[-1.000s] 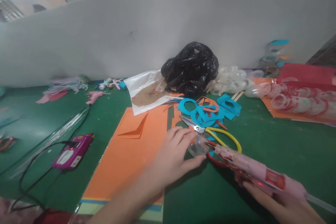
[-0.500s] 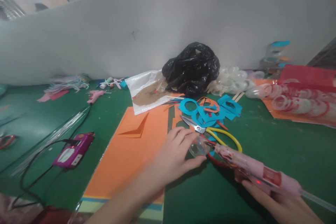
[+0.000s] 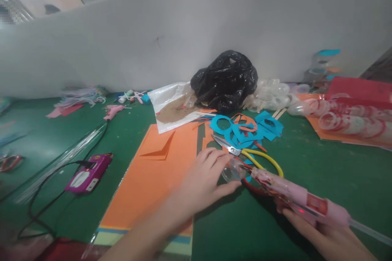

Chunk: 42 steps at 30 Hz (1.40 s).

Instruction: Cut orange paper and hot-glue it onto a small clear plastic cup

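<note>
My left hand is closed round a small clear plastic cup, its thumb and fingers on the cup's sides. My right hand grips a pink hot glue gun with a lit red light and a glue stick out of its back end. The gun's nozzle points left and meets the cup's near right side; whether it touches cannot be made out. Just behind the cup lie scissors with yellow and red handles, partly hidden by the gun. Cut blue paper pieces lie beyond them.
Orange paper sheets lie under my left forearm. A purple power strip with black cords and a second pink glue gun are at left. A black plastic bag, clear cups and stacked red-rimmed cups stand farther back.
The whole view has shifted very slightly. Both hands keep their hold, with the glue gun's nozzle still at the cup.
</note>
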Each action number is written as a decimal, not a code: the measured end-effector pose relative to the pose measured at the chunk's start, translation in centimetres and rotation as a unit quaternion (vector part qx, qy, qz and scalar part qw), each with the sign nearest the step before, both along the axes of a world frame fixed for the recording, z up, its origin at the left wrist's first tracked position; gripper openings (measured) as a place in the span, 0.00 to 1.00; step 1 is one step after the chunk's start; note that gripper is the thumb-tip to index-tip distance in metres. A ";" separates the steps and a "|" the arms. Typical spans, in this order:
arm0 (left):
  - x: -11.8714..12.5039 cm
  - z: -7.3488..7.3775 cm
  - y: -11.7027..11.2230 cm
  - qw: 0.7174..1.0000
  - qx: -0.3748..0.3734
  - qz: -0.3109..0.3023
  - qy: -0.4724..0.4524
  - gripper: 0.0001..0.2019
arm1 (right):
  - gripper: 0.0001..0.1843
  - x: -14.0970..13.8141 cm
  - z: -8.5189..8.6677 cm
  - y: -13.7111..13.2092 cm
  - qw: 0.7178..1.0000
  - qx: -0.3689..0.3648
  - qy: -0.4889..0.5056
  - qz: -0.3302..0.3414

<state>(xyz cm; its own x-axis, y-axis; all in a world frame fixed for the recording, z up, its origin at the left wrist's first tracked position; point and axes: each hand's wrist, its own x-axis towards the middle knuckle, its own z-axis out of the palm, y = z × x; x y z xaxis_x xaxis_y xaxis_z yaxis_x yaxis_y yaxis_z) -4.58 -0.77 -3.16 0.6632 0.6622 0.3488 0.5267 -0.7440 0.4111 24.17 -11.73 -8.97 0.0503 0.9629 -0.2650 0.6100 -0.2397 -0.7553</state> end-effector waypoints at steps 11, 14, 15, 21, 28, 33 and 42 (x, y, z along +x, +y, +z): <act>0.0 0.1 0.0 1.000 -0.011 0.002 0.001 0.22 | 0.21 0.3 -0.6 -0.3 0.999 0.033 0.005 -0.007; 0.0 0.1 0.0 1.000 -0.014 0.001 -0.002 0.22 | 0.27 -0.3 0.0 -0.2 0.999 0.033 0.005 -0.005; 0.0 0.2 0.0 1.000 -0.016 0.002 -0.004 0.22 | 0.29 -0.6 0.3 -0.1 1.000 0.026 0.007 -0.007; 0.0 0.3 0.1 1.000 -0.026 0.005 -0.006 0.21 | 0.32 -2.0 2.0 0.3 0.998 0.036 0.046 -0.032; 0.0 0.4 0.1 1.000 -0.018 0.008 -0.001 0.21 | 0.32 -1.6 2.4 0.6 0.999 0.031 0.039 0.020; 0.0 0.4 0.1 1.000 -0.016 0.004 -0.004 0.20 | 0.32 -1.5 2.0 0.6 0.999 0.030 0.009 0.014; 0.0 0.3 0.1 1.000 -0.011 0.002 -0.004 0.21 | 0.30 -1.2 1.1 0.3 1.000 0.023 0.006 -0.001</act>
